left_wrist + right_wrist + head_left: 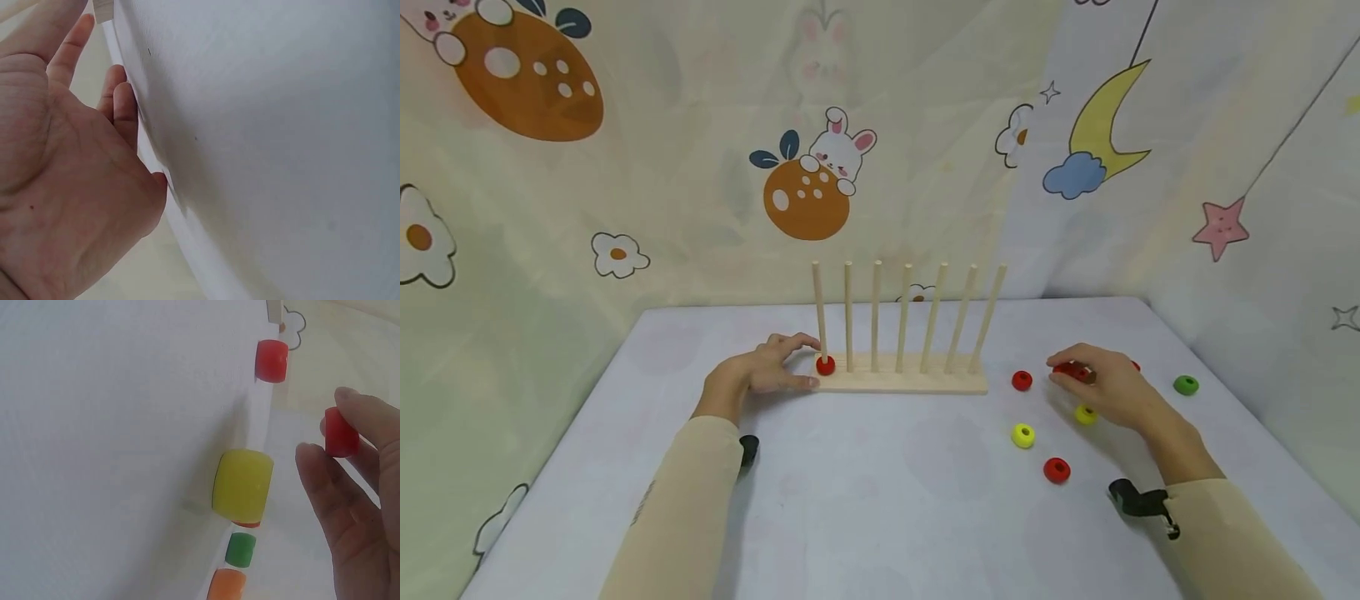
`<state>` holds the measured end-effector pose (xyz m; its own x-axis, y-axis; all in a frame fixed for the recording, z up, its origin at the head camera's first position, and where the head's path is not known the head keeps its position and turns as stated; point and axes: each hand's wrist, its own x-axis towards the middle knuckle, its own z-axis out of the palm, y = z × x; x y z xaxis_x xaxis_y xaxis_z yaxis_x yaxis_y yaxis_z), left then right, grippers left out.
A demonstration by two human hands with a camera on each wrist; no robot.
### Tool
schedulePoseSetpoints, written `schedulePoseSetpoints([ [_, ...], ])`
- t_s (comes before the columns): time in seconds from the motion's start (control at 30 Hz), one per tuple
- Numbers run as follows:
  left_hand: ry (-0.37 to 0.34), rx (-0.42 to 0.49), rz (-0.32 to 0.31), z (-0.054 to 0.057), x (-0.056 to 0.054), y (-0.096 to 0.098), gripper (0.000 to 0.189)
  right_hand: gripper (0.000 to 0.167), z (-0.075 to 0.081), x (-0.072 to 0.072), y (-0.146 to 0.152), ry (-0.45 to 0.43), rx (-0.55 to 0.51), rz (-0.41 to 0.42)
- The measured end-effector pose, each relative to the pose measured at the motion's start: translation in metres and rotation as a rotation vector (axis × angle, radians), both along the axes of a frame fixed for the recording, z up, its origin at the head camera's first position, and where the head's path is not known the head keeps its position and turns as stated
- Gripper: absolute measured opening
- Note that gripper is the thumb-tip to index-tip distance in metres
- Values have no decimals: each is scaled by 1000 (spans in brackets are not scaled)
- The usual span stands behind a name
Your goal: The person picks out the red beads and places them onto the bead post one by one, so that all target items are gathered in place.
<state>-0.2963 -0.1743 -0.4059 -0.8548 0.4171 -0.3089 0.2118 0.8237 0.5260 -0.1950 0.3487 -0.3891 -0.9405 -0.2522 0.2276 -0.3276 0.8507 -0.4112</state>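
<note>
A wooden peg rack stands toward the back of the table, several upright pegs along its base. One red bead sits low on the leftmost peg. My left hand grips the left end of the base, thumb at the front corner and forefinger at the back near that peg. Right of the rack, my right hand pinches another red bead between thumb and fingers, above the table. Close by lie a loose red bead and a yellow bead, partly below the hand.
Nearer me lie a second yellow bead and a red one. A green bead is at the far right. The right wrist view also shows an orange bead. Patterned cloth hangs behind the white table.
</note>
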Motion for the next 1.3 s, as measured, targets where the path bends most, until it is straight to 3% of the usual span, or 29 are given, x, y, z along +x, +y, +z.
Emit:
schedulePoseSetpoints([
  [0.2,2,-10,-15,2,-2,3,66,28,2,3,-3,-1,-75,27],
  [0.47,5,-6,-19,2,-1,1,67,39,5,5,-7,7,-2,38],
  [0.83,-16,-6,17,-1,-3,3,69,40,4,7,-6,100,11,50],
  [1.13,-18,-9,20,-2,-4,4,69,39,13,6,-4,213,-83,77],
  [1.3,-28,-14,28,-2,-3,3,71,43,9,6,-8,234,-72,88],
])
